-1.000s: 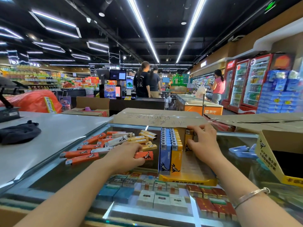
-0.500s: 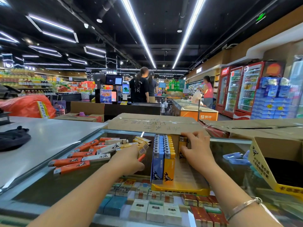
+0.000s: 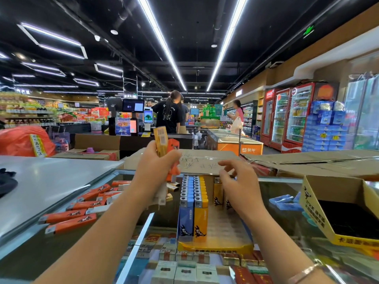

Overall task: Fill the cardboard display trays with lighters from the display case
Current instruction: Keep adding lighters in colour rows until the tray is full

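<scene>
Judging by the tray (image 3: 215, 245) near the glass counter's (image 3: 61, 253) front edge, we've filled 2 rows. Our left hand (image 3: 152, 169) grips several lighters (image 3: 166, 144); our right hand (image 3: 240, 185) hovers, loosely spread. Loose lighters (image 3: 69, 217) lie leftward; the second tray (image 3: 320, 214) holds none we can see.

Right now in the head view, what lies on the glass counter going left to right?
Loose orange lighters → left hand gripping a bunch of lighters → blue row → yellow row in the tray → right hand → blue lighters → empty box.
</scene>
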`<state>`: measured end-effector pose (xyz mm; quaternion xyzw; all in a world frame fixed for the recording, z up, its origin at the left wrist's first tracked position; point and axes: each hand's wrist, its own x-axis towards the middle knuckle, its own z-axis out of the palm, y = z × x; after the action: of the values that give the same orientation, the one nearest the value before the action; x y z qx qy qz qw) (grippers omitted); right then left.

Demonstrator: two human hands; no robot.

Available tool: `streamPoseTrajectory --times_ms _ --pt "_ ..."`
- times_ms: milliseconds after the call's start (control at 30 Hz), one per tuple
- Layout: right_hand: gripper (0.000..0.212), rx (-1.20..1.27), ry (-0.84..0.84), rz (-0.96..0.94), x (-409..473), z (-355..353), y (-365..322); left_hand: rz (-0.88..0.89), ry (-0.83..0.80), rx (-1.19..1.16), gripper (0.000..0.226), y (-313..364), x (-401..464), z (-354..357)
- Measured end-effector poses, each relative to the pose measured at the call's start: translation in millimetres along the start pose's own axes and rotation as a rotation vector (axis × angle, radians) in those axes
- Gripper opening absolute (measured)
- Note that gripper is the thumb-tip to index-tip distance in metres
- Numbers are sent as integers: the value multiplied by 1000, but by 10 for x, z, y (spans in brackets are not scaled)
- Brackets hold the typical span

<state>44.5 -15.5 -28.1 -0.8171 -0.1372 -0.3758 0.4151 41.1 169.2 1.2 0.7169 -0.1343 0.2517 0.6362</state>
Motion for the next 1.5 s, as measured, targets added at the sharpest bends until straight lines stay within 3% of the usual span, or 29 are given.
streamPoseTrajectory --times_ms 133,233,333,467,700,767,833,967,1133,1300,1500 --pt "8 411 -138 -17 -49 -78 -257 -15 33 -357 16 212 21 338" --pt "12 622 -228 -31 -80 -122 -396 -38 77 -443 12 223 -2 520" --pt "37 608 -239 -73 -85 -106 -424 -8 67 -492 12 232 -26 590" --pt "49 546 -259 -166 -83 -109 -431 16 64 -532 15 255 -59 577" --pt "23 647 -214 -178 -126 -58 -446 16 36 -484 26 208 -96 569" --pt "15 662 -130 -120 -104 -76 -415 23 43 -402 28 193 -80 557" --pt "19 664 -15 -25 -49 -118 -334 12 97 -397 22 178 -43 495" --pt "26 629 120 132 56 -187 -160 -163 231 -578 23 130 55 267" --pt "27 423 127 166 78 -146 4 -423 248 -795 31 -3 114 192" --pt "30 233 57 72 122 -86 39 -538 230 -897 34 -119 179 149" --pt "19 16 -196 41 249 -25 73 -626 246 -986 35 -208 222 98"
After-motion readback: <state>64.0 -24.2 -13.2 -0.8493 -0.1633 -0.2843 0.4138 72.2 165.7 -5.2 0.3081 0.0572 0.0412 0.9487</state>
